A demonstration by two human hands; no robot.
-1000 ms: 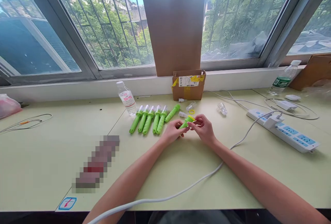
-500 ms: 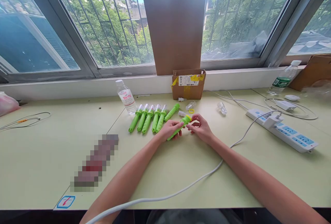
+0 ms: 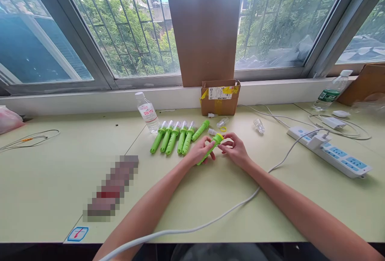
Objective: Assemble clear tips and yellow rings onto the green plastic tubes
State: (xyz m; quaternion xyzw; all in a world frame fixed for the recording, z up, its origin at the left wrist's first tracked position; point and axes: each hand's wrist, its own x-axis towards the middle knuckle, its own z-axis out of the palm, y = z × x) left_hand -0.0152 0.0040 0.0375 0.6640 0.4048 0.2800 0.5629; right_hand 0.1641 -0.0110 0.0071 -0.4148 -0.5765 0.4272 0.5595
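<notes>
A green plastic tube (image 3: 207,154) slants up to the right, wrapped in the fingers of my left hand (image 3: 197,151). Its wide upper end carries a yellow ring (image 3: 219,137). My right hand (image 3: 235,149) is closed at that end, its thumb and fingertips pinched against the ring's side; the fingers partly hide the contact. To the left lie several green tubes with clear ribbed caps (image 3: 171,138), side by side. A green tube without a clear cap (image 3: 200,130) rests beside them. Behind my hands are a clear cap (image 3: 223,122), a loose yellow ring (image 3: 223,129) and a small white plastic part (image 3: 212,131).
An open cardboard box (image 3: 219,106) stands by the window wall. Water bottles stand at the left (image 3: 148,112) and far right (image 3: 332,90). Another clear cap (image 3: 258,126) lies right of my hands. A power strip (image 3: 331,152) trails a white cable (image 3: 210,223) across the table front.
The view has shifted very slightly. My left hand and the green tube have moved a touch to the right; my right hand stays at the tube's yellow-ringed end.
</notes>
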